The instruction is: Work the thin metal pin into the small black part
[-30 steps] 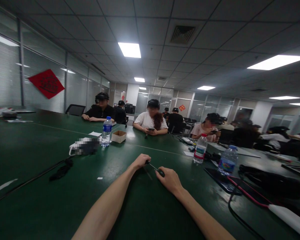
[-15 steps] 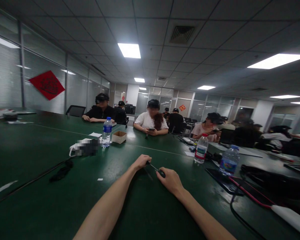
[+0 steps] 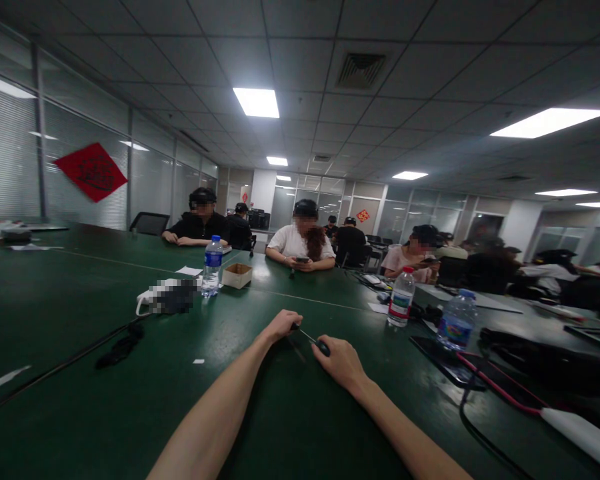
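Observation:
Over the middle of the green table (image 3: 260, 427), my right hand (image 3: 341, 360) is closed round the dark handle of what looks like a screwdriver (image 3: 322, 347). Its thin metal shaft slants up and left toward my left hand (image 3: 282, 325). There, my closed left fingers grip a small dark piece (image 3: 295, 327) at the shaft's far end. That piece is mostly hidden, so I cannot tell its kind or whether the shaft is inside it. A faint reflection of the shaft shows on the tabletop below.
Ahead on the left are a water bottle (image 3: 212, 267), an open small box (image 3: 237, 275) and a black cable (image 3: 60, 363). To the right stand a red-capped bottle (image 3: 401, 298) and a larger bottle (image 3: 457, 321) beside a phone (image 3: 443, 360). A person (image 3: 303, 243) sits opposite.
The view has shifted very slightly. Both hands keep the same grip and position, and nothing else has visibly moved.

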`<state>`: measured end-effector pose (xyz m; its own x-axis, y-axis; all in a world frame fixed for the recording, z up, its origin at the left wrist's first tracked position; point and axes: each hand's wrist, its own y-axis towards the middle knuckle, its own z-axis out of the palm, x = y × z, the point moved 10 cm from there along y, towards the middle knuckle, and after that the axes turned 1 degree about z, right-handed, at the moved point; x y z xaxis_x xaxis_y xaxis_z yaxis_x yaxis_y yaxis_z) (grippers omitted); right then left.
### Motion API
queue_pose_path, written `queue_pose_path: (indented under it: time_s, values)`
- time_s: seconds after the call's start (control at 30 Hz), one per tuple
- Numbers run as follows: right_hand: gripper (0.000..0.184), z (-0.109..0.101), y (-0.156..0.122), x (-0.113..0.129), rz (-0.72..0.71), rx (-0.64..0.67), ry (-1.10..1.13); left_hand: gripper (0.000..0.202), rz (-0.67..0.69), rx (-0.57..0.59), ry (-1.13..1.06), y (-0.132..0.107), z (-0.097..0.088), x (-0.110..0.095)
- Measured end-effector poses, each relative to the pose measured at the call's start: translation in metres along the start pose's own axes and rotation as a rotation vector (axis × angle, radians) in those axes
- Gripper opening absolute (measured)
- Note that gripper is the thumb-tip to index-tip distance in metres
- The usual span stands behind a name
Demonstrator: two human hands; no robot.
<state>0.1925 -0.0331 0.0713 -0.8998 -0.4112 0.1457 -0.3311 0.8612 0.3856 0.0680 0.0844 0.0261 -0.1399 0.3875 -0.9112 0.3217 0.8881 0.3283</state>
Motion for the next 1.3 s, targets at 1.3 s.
queue_pose_path:
  time_s: [1.3]
  values:
    - [0.028, 0.0001, 0.0002, -0.0001, 0.007, 0.005, -0.006, 0.043, -0.055, -0.011, -0.061, -0.003, 0.0001, -0.0018]
